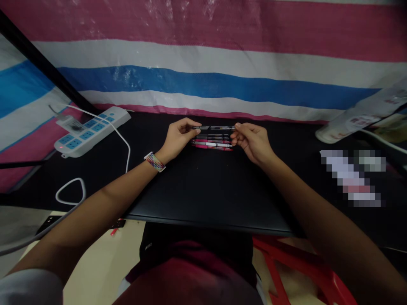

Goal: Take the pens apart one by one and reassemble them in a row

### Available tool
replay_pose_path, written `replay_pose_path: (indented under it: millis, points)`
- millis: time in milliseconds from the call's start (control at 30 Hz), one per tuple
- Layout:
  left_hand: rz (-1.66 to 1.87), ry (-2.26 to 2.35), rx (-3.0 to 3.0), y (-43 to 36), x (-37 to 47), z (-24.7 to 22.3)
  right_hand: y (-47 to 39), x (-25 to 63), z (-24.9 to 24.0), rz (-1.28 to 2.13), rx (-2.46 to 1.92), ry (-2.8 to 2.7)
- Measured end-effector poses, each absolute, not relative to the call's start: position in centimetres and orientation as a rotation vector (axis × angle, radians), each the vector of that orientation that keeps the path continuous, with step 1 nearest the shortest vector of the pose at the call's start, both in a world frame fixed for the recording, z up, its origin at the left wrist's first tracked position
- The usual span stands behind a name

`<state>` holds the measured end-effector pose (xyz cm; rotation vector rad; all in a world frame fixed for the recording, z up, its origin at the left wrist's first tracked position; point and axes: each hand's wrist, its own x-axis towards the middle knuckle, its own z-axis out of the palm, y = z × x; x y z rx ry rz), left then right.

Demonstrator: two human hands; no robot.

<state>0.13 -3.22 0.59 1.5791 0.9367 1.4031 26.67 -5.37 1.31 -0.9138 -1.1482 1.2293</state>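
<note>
In the head view, the left hand [179, 134] and the right hand [252, 142] pinch a dark pen [218, 128] by its opposite ends, thumb against fingers, keeping it crosswise just beyond a stack-like row of pens [212, 145] on the black table [203, 186]; whether it touches the tabletop I cannot tell. A white power strip [92, 134] lies well to the left, near the striped sheet [203, 82]
</note>
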Motion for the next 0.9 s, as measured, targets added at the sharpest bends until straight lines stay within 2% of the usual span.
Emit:
replay_pose_path:
  millis: [900]
  points:
    - [1.385,0.887,1.619,-2.93,-0.13,-0.06,-5.33,27.06,1.53,1.050,-1.034,-1.330]
